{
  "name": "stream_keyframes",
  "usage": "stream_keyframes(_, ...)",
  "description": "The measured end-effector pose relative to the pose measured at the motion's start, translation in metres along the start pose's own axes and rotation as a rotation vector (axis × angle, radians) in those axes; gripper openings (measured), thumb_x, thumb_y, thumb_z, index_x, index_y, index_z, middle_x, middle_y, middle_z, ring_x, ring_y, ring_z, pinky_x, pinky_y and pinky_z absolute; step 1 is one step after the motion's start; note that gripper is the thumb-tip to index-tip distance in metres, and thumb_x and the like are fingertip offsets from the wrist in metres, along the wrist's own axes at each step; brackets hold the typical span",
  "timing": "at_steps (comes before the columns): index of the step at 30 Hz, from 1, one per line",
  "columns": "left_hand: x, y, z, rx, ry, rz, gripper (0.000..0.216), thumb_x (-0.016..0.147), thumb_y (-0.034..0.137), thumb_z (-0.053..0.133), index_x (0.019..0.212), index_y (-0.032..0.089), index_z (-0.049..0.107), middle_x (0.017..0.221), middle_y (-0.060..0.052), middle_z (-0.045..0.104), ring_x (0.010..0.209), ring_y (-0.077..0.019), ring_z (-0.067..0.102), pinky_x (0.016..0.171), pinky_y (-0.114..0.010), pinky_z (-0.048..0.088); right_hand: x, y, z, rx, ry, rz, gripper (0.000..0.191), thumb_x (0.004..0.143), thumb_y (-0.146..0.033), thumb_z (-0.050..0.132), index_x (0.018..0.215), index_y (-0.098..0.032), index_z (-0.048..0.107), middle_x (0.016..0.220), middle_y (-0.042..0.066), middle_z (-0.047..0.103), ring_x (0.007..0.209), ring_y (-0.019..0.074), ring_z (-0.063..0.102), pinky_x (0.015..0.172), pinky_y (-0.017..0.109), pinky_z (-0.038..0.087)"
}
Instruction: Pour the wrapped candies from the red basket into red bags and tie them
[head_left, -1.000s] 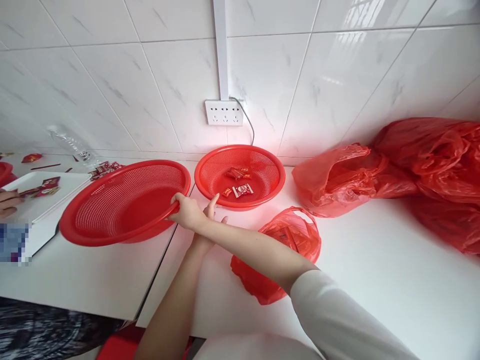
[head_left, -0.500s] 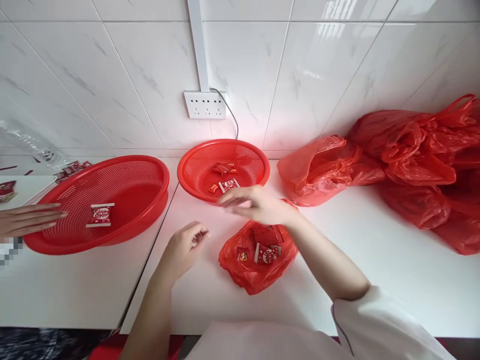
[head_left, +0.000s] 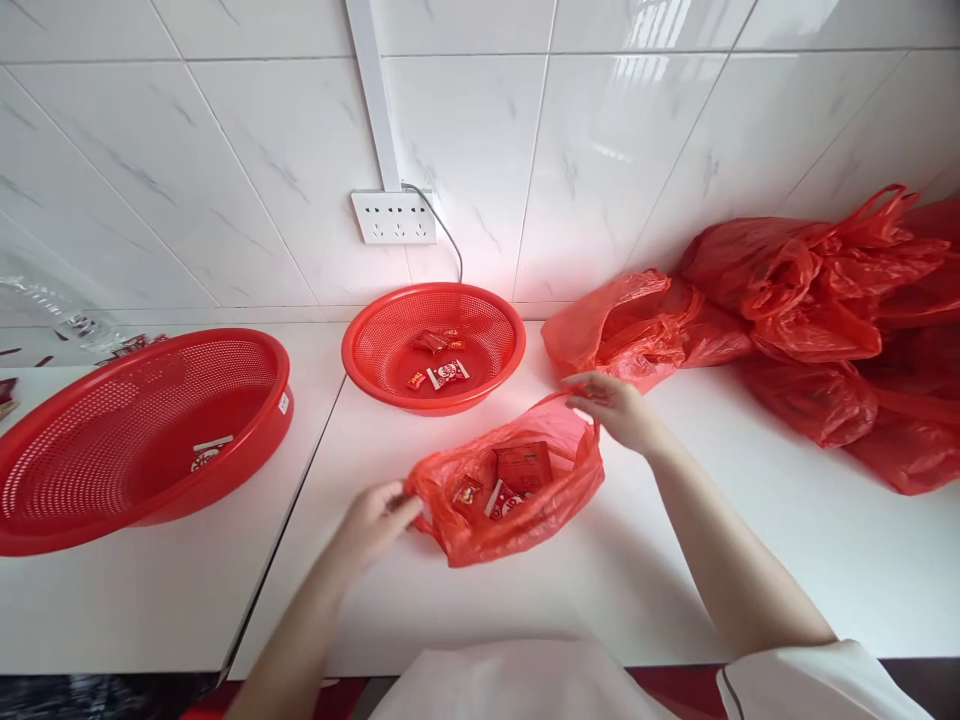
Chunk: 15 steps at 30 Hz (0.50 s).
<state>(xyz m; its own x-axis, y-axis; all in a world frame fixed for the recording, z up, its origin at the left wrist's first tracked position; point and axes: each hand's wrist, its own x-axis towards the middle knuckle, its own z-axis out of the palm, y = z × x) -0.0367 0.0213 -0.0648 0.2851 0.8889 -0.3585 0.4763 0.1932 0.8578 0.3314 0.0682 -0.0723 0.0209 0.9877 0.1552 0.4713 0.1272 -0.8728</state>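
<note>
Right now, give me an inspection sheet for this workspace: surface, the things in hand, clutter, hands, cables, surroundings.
Surface: white tabletop, two tables butted together with a seam between them.
Job's things: small red bag lies open on the tabletop with packets inside.
Clutter: small red basket holding a few wrapped sweets; large red basket holding a single packet; heap of red bags against the wall.
Hands: left hand pinches the bag's near-left edge; right hand holds its far-right handle.
Cables: grey cable runs from the wall socket down behind the small basket.
Surroundings: white tiled wall.
</note>
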Motion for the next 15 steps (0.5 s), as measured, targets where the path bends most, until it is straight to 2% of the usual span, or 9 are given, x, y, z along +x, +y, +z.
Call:
stream_keyframes(2, 0.001, 0.02, -0.034, 0.04, 0.059, 0.036, 0.025, 0.081, 0.04, 0.058, 0.086, 0.018, 0.07, 0.088, -0.005, 0.071, 0.082, -0.0219, 0.063, 0.065, -0.028, 0.044, 0.002, -0.023, -0.02, 0.227, 0.073, -0.072, 0.029, 0.078, -0.035, 0.069, 0.103, -0.02, 0.064, 0.085, 0.003, 0.068, 0.082, 0.0172, 0.067, 0.08, 0.035, 0.053)
stream_keyframes(4, -0.002, 0.043, -0.062, -0.057, 0.165, 0.139, 0.017, 0.078, 0.035, 0.063, 0.083, 0.021, 0.071, 0.106, -0.005, 0.069, 0.102, -0.0243, 0.06, 0.077, -0.029, 0.046, 0.0, -0.049, -0.035, 0.394, 0.169, -0.168, 0.025, 0.076, -0.03, 0.073, 0.098, -0.021, 0.066, 0.082, 0.001, 0.068, 0.081, 0.015, 0.067, 0.078, 0.031, 0.054)
stream_keyframes(6, -0.006, 0.066, -0.077, -0.227, 0.226, 0.283, 0.022, 0.077, 0.034, 0.065, 0.096, 0.025, 0.072, 0.118, -0.005, 0.066, 0.117, -0.0266, 0.053, 0.088, -0.033, 0.045, -0.005, -0.076, -0.042, 0.485, 0.28, -0.28, 0.02, 0.074, -0.026, 0.075, 0.093, -0.022, 0.067, 0.08, 0.0, 0.068, 0.079, 0.014, 0.067, 0.077, 0.029, 0.054)
stream_keyframes(8, -0.009, 0.089, -0.081, -0.399, 0.173, 0.416, 0.022, 0.079, 0.034, 0.062, 0.097, 0.026, 0.073, 0.121, -0.005, 0.065, 0.121, -0.0293, 0.051, 0.092, -0.039, 0.045, -0.009, -0.1, -0.039, 0.504, 0.399, -0.396, 0.018, 0.074, -0.022, 0.075, 0.089, -0.022, 0.067, 0.08, -0.001, 0.068, 0.078, 0.0137, 0.067, 0.076, 0.029, 0.055)
stream_keyframes(10, -0.01, 0.107, -0.08, -0.545, 0.065, 0.508, 0.016, 0.08, 0.034, 0.061, 0.08, 0.026, 0.074, 0.115, -0.006, 0.067, 0.124, -0.0305, 0.049, 0.095, -0.043, 0.045, -0.009, -0.116, -0.032, 0.475, 0.498, -0.481, 0.015, 0.075, -0.02, 0.074, 0.088, -0.022, 0.067, 0.084, 0.0, 0.067, 0.082, 0.0143, 0.067, 0.081, 0.03, 0.054)
stream_keyframes(12, -0.008, 0.121, -0.076, -0.649, -0.035, 0.55, 0.023, 0.082, 0.036, 0.058, 0.066, 0.025, 0.071, 0.107, -0.005, 0.07, 0.125, -0.0303, 0.049, 0.098, -0.046, 0.044, -0.006, -0.124, -0.025, 0.429, 0.56, -0.499, 0.015, 0.077, -0.02, 0.072, 0.091, -0.023, 0.066, 0.089, 0.001, 0.067, 0.09, 0.0158, 0.066, 0.088, 0.033, 0.053)
stream_keyframes(13, -0.006, 0.126, -0.074, -0.68, -0.065, 0.574, 0.024, 0.082, 0.038, 0.057, 0.066, 0.026, 0.07, 0.105, -0.005, 0.07, 0.126, -0.0303, 0.049, 0.1, -0.047, 0.042, -0.004, -0.126, -0.021, 0.411, 0.574, -0.495, 0.015, 0.078, -0.021, 0.07, 0.092, -0.023, 0.066, 0.091, 0.001, 0.066, 0.094, 0.0165, 0.066, 0.091, 0.035, 0.052)
stream_keyframes(15, -0.001, 0.134, -0.067, -0.674, -0.076, 0.654, 0.019, 0.078, 0.043, 0.061, 0.078, 0.027, 0.071, 0.109, -0.004, 0.069, 0.128, -0.0311, 0.046, 0.104, -0.049, 0.04, -0.001, -0.125, -0.016, 0.381, 0.55, -0.485, 0.019, 0.079, -0.02, 0.069, 0.097, -0.024, 0.065, 0.095, 0.002, 0.066, 0.1, 0.0175, 0.065, 0.095, 0.037, 0.05)
